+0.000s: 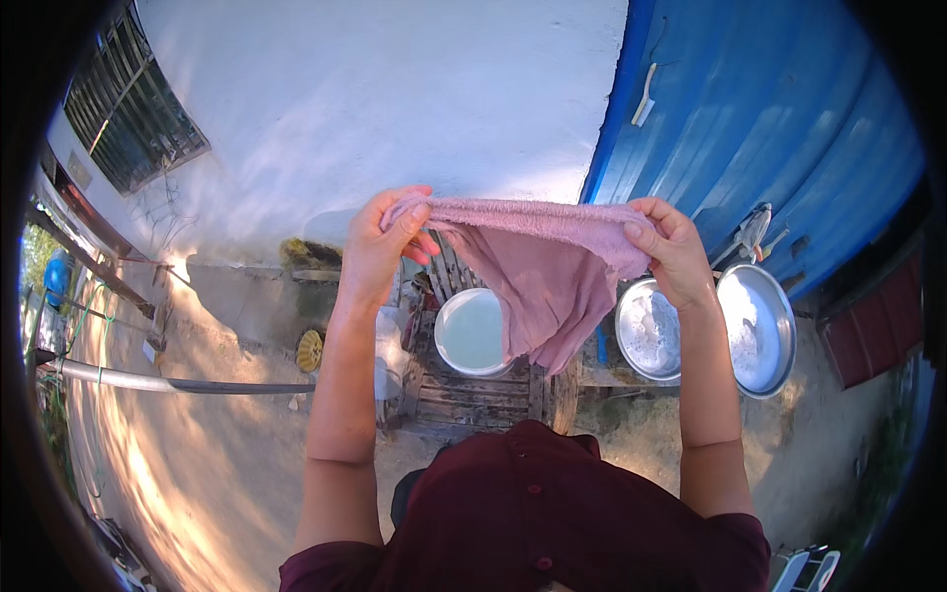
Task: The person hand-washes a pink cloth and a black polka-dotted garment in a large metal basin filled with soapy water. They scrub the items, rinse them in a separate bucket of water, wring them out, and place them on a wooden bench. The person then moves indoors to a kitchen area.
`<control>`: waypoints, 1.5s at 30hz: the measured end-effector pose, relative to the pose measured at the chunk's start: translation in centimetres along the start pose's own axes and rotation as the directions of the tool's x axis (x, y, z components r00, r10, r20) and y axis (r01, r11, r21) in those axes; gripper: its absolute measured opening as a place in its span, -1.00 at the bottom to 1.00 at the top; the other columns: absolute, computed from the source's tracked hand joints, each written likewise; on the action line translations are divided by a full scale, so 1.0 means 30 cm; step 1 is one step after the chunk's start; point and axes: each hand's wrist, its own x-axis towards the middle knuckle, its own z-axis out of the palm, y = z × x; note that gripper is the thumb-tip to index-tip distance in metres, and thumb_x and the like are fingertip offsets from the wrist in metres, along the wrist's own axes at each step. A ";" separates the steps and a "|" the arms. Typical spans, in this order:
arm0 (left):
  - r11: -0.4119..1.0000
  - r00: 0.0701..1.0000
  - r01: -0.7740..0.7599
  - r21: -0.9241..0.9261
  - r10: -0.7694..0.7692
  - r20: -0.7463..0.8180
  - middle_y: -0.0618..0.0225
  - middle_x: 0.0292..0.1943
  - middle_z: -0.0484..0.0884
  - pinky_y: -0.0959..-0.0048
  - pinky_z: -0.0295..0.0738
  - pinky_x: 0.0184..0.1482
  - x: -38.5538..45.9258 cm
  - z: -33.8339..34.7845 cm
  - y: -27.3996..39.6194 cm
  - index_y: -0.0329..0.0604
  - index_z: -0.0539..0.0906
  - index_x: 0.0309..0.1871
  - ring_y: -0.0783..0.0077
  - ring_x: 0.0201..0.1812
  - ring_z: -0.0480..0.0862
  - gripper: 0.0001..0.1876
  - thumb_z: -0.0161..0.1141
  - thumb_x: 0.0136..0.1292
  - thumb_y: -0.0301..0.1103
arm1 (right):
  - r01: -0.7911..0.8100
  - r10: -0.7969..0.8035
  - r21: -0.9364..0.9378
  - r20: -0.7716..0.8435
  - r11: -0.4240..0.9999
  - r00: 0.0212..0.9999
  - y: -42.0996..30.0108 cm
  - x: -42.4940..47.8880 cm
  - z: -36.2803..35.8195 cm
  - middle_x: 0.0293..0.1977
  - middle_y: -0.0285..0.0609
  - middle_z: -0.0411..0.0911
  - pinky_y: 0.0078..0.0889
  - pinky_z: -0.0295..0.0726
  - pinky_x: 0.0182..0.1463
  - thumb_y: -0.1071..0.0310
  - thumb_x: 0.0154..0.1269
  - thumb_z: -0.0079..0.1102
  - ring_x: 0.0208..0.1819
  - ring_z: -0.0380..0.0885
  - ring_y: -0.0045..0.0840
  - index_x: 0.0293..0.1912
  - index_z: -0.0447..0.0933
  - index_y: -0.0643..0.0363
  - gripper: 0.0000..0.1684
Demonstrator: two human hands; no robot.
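Note:
A pink terry cloth (547, 274) is stretched by its top edge between my two raised hands, its lower part hanging in folds. My left hand (392, 229) pinches one end, with thumb and fingers on the fabric. The other end is gripped by my right hand (666, 248). Below and behind the cloth, a white bucket (471, 337) holds cloudy pale water; the cloth covers its right side. That bucket stands on a weathered slatted wooden chair (473, 403).
Right of the chair are two metal basins with suds, one (645, 329) partly behind my forearm, the other (758, 333) farther right. A metal pole (200, 385) extends at left. A brush (645, 96) hangs on the blue corrugated panel (740, 111). A yellow plastic basket (309, 351) lies low at left.

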 end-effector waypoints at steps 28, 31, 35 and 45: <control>0.986 0.984 -0.145 -0.080 0.136 -0.113 0.27 -0.13 0.61 0.36 0.40 0.09 0.681 -0.134 0.048 -0.22 0.55 -0.18 0.43 -0.06 0.55 -0.79 0.02 0.32 -0.27 | 0.225 -0.316 -0.427 -0.154 0.876 0.936 -0.105 0.681 -0.116 -0.37 -0.32 0.55 -0.63 0.45 -0.26 0.31 0.23 0.19 -0.35 0.45 -0.71 -0.20 0.57 0.27 -0.78; 0.989 0.987 -0.144 -0.027 0.142 -0.071 0.27 -0.16 0.60 0.36 0.41 0.08 0.726 -0.104 0.066 -0.22 0.55 -0.19 0.41 -0.08 0.55 -0.79 0.03 0.31 -0.26 | 0.265 -0.351 -0.425 -0.137 0.865 0.926 -0.066 0.744 -0.149 -0.40 -0.30 0.55 -0.61 0.45 -0.27 0.32 0.24 0.17 -0.36 0.47 -0.69 -0.21 0.57 0.27 -0.79; 0.865 0.995 0.085 0.495 -0.049 -0.086 0.35 -0.43 0.54 0.44 0.40 -0.27 0.872 -0.181 -0.130 -0.30 0.57 -0.36 0.47 -0.35 0.49 -0.78 0.12 0.13 -0.29 | -0.006 -0.075 -0.498 -0.143 0.867 0.987 0.084 0.887 -0.199 -0.46 -0.29 0.55 -0.56 0.46 -0.34 0.29 0.20 0.19 -0.41 0.49 -0.64 -0.23 0.57 0.28 -0.76; 0.853 0.897 -0.413 0.318 0.442 -0.020 0.37 -0.33 0.59 0.54 0.37 -0.09 1.009 -0.053 0.231 -0.31 0.57 -0.29 0.54 -0.22 0.51 -0.74 0.11 0.21 -0.24 | 0.321 -0.465 -0.479 -0.219 0.817 0.858 -0.244 0.851 -0.175 -0.40 -0.31 0.54 -0.59 0.44 -0.27 0.27 0.22 0.18 -0.36 0.45 -0.70 -0.20 0.57 0.27 -0.74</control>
